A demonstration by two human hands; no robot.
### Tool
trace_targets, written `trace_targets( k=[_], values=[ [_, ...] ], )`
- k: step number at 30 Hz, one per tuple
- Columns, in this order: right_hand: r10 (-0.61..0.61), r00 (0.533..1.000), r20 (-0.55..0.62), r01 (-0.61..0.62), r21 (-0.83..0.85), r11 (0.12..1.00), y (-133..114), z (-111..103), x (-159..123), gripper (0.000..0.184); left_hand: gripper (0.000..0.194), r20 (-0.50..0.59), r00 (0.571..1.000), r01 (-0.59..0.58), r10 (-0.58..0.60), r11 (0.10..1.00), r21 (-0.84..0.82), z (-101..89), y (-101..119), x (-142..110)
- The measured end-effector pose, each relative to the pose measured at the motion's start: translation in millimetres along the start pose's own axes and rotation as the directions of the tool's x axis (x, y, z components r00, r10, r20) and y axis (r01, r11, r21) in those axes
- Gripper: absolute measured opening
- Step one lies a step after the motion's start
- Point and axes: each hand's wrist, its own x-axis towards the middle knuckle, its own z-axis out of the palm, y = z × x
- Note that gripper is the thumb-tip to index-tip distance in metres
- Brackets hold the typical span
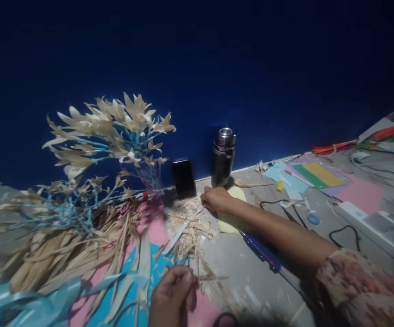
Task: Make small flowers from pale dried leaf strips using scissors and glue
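My right hand [217,200], its fingers closed, reaches to the edge of a pile of dry husk scraps [192,227] and a yellow paper sheet [234,218], just in front of a dark metal thermos [223,159]. What it pinches, if anything, is hidden. Low in the middle, my left hand [174,290] is curled with the thumb over the fingers; its contents cannot be made out. A thin dry strip [212,277] lies at its fingertips. Under my right forearm rests a blue glue gun [260,250].
Husk flowers on blue stems [108,131] stand at the left, above dried husks [47,250] and blue ribbon [47,302]. A phone [183,179] leans against the dark blue wall [268,81]. Coloured sheets [319,175], cables and a white power strip [374,227] lie right.
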Motion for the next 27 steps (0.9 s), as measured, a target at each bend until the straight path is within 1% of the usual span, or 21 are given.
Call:
trace_targets(
  k=[4, 7, 13, 15, 19, 22, 27],
  values=[
    [0.011, 1.000, 0.000, -0.011, 0.013, 1.000, 3, -2, -1, 0.024, 0.037, 0.001, 1.000, 0.018, -0.018, 1.000, -0.016, 0.8, 1, 0],
    [-0.014, 1.000, -0.022, 0.014, 0.031, 0.999, -1, -4, -4, 0.026, 0.036, 0.007, 1.000, 0.027, -0.027, 0.999, -0.024, 3.2, 2, -2],
    [-0.141, 0.989, -0.048, 0.143, 0.047, 0.989, -27, -6, -3, 0.023, 0.035, 0.010, 0.999, 0.036, -0.036, 0.998, -0.045, 6.3, 5, -6],
    [-0.171, 0.984, -0.041, 0.172, 0.038, 0.984, -36, -6, 0, 0.023, 0.034, 0.008, 0.999, 0.035, -0.034, 0.999, -0.040, 6.0, 5, -6],
    [-0.239, 0.971, -0.009, 0.239, 0.023, 0.971, -48, -6, 5, 0.022, 0.034, -0.028, 1.000, -0.007, 0.006, 0.999, -0.038, 6.2, 1, -6],
    [-0.245, 0.969, -0.003, 0.245, 0.002, 0.969, -54, -3, 9, 0.024, 0.037, -0.007, 1.000, -0.013, 0.013, 0.999, -0.048, 6.3, -2, -6],
    [-0.221, 0.975, -0.017, 0.221, -0.025, 0.975, -61, 5, 11, 0.029, 0.039, 0.018, 1.000, -0.010, 0.010, 0.999, -0.045, 4.1, -5, -4]
  ],
)
